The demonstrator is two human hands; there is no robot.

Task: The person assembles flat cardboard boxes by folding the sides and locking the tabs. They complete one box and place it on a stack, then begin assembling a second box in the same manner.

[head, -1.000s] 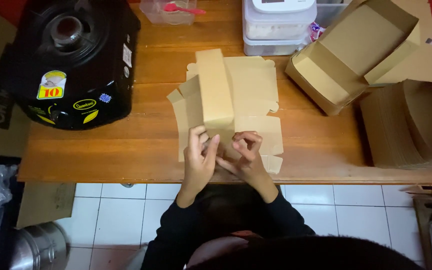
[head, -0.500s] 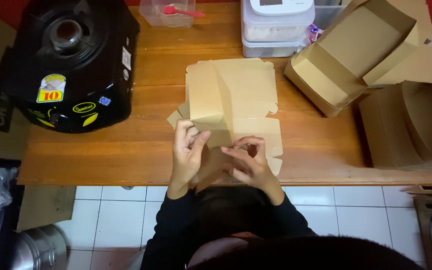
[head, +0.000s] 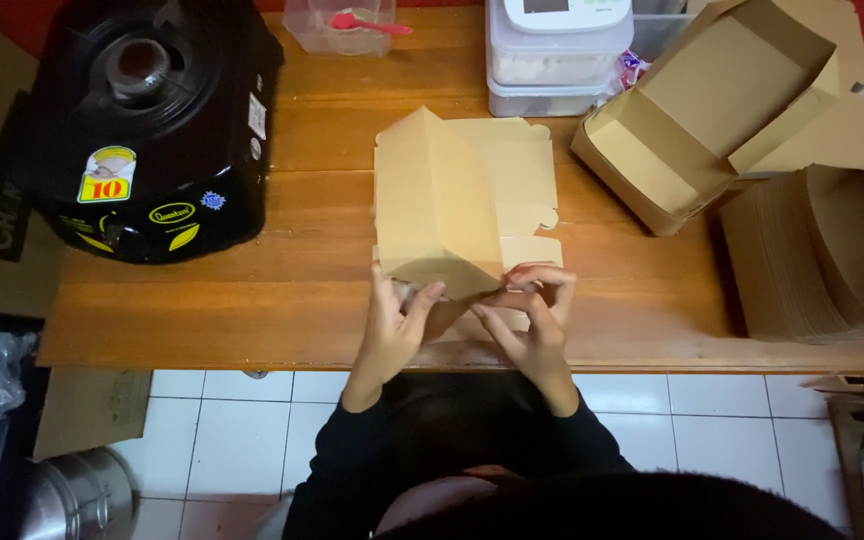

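Far left on the table [head: 252, 300], a black cooker [head: 142, 130] with stickers; near the middle, a flat box blank [head: 452, 205], one panel folded up; at its near edge, left hand [head: 397, 325], fingers curled, pinching the lower flap; just beside, right hand [head: 532, 315], fingers bent, gripping the same flap from the other side; behind, a clear tub [head: 342, 25] and stacked containers [head: 557, 55]; right, an open folded box [head: 712, 110]; far right, a stack of blanks [head: 812, 250].
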